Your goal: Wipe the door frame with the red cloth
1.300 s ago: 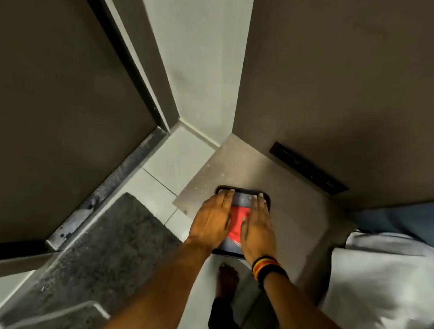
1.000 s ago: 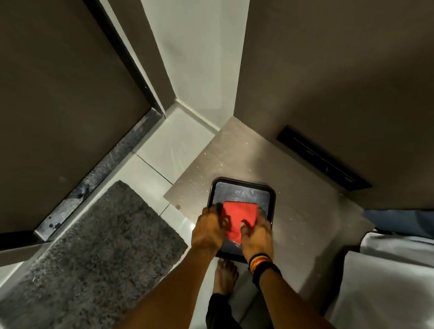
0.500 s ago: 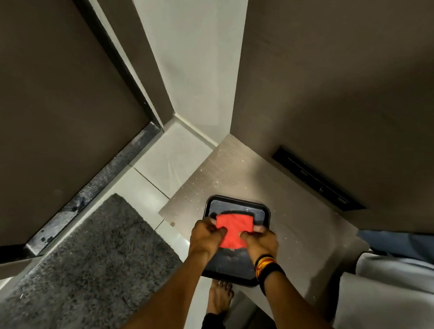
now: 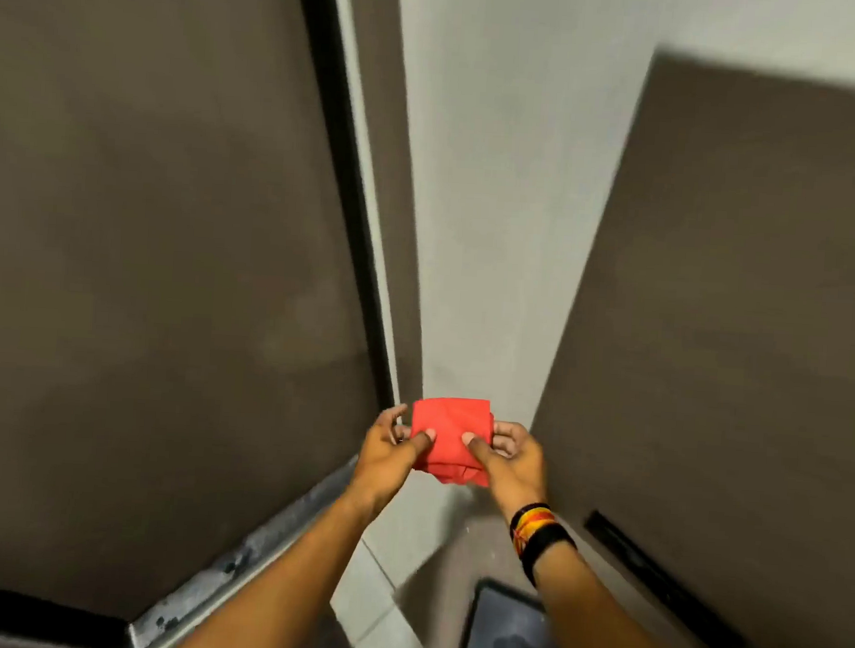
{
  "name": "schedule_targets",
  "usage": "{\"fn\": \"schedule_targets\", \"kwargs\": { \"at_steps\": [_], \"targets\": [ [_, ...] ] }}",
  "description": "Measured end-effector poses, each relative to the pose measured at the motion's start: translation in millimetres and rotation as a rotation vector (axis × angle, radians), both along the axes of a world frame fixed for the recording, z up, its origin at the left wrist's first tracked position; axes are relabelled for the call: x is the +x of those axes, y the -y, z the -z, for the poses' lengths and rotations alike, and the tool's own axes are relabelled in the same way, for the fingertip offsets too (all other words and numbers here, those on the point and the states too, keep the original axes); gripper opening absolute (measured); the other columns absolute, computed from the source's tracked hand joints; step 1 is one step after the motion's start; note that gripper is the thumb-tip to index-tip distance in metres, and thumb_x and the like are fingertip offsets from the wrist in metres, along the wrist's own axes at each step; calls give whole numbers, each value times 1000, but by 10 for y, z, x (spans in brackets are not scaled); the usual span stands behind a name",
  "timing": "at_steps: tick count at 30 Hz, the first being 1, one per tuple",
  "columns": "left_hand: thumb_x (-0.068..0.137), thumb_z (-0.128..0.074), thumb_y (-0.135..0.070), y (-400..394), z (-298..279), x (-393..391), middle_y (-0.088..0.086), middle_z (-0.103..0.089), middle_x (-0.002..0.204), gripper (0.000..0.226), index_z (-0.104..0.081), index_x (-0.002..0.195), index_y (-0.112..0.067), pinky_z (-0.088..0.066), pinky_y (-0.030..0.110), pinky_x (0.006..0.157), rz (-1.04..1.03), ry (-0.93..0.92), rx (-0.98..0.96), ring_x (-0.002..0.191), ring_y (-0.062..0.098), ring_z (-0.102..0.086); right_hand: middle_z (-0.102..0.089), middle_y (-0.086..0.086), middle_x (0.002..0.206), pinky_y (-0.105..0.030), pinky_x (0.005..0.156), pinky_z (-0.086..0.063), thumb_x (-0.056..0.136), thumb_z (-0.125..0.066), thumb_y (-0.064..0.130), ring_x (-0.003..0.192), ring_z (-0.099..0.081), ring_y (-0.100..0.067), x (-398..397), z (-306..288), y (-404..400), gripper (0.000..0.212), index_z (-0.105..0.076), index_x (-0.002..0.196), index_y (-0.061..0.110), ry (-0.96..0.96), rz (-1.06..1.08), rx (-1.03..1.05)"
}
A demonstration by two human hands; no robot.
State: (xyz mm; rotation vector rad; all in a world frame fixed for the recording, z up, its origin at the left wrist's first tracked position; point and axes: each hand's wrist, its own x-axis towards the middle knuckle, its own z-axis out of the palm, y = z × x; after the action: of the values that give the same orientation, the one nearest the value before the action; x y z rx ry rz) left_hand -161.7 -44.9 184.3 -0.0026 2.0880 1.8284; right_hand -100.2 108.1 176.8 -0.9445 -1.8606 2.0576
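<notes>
A folded red cloth (image 4: 451,438) is held up in the air in front of me. My left hand (image 4: 387,454) pinches its left edge and my right hand (image 4: 510,459) pinches its right edge. Behind the cloth runs the door frame (image 4: 367,210), a dark strip with a pale edge, rising from floor level to the top of the view. The brown door (image 4: 160,237) fills the left side. The cloth is close to the frame's lower part; it is unclear whether they touch.
A dark tray (image 4: 501,634) lies below my right forearm on a low brown surface. A brown panel (image 4: 741,318) with a black slot (image 4: 660,581) stands at the right. A pale wall (image 4: 494,187) lies between frame and panel. A metal threshold (image 4: 230,567) runs along the door's foot.
Both hands have lifted the red cloth out of the tray and raised it. The view has tilted up, so the tray now sits at the bottom edge.
</notes>
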Motion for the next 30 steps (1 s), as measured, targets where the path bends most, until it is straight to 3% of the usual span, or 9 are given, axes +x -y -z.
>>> {"fn": "schedule_targets", "kwargs": {
  "at_steps": [4, 7, 10, 13, 16, 18, 20, 26, 30],
  "targets": [
    [94, -65, 5, 755, -1346, -333, 18, -73, 99, 25, -68, 118, 10, -60, 22, 72, 79, -208, 16, 88, 24, -67, -75, -20, 103, -34, 69, -64, 79, -82, 7, 87, -75, -29, -385, -1309, 578, 28, -64, 94, 22, -222, -114, 81],
    [95, -66, -1, 1421, -2334, -413, 17, -73, 104, 25, -69, 118, 10, -57, 17, 67, 24, -357, -33, 88, 19, -67, -73, -21, 110, -47, 82, -64, 81, -80, 4, 92, -74, -29, -608, -2260, 1187, 37, -61, 108, 21, -403, -223, 139],
    [97, -64, -2, 2140, -3277, -378, 14, -70, 103, 26, -67, 119, 10, -50, 12, 59, -46, -528, -96, 81, 13, -62, -68, -17, 121, -51, 96, -57, 83, -78, 4, 107, -69, -32, -740, -3089, 1922, 51, -56, 127, 17, -592, -285, 225],
    [96, -65, -3, 3003, -4110, -173, 13, -68, 98, 23, -68, 114, 12, -49, 12, 62, -187, -706, -139, 79, 12, -61, -65, -1, 124, -36, 99, -53, 85, -77, 14, 112, -65, -19, -743, -3818, 2808, 58, -52, 137, 24, -806, -373, 342],
    [96, -67, -6, 3878, -4678, 199, 12, -71, 97, 21, -70, 111, 8, -54, 28, 76, -338, -814, -150, 88, 17, -64, -62, 9, 123, -10, 91, -48, 91, -71, 16, 106, -64, -1, -671, -4376, 3692, 53, -50, 139, 27, -982, -460, 366],
    [95, -69, -9, 4453, -4931, 483, 16, -74, 100, 23, -70, 112, 7, -57, 39, 83, -448, -854, -179, 90, 20, -67, -61, 13, 119, 3, 81, -45, 92, -69, 16, 101, -61, 15, -588, -4654, 4273, 51, -51, 138, 27, -1069, -528, 350],
    [94, -71, -11, 4933, -5078, 750, 24, -76, 107, 25, -71, 113, 5, -60, 47, 90, -549, -876, -234, 91, 23, -69, -60, 15, 116, 4, 79, -45, 91, -70, 15, 99, -59, 21, -482, -4831, 4780, 50, -52, 136, 26, -1123, -575, 348],
    [87, -77, -29, 6126, -5013, 1334, 7, -79, 108, 28, -76, 110, -13, -61, 44, 93, -831, -775, -598, 100, 24, -75, -65, 2, 115, -31, 93, -54, 83, -74, 4, 102, -65, -16, -209, -4788, 6116, 53, -55, 130, 18, -1096, -737, 306],
    [80, -79, -38, 6554, -4703, 1340, 0, -78, 111, 37, -75, 113, -20, -60, 40, 94, -873, -606, -793, 102, 20, -73, -70, -6, 111, -29, 85, -52, 80, -75, 2, 97, -69, -25, -261, -4364, 6640, 56, -55, 128, 21, -893, -805, 243]
  ]
}}
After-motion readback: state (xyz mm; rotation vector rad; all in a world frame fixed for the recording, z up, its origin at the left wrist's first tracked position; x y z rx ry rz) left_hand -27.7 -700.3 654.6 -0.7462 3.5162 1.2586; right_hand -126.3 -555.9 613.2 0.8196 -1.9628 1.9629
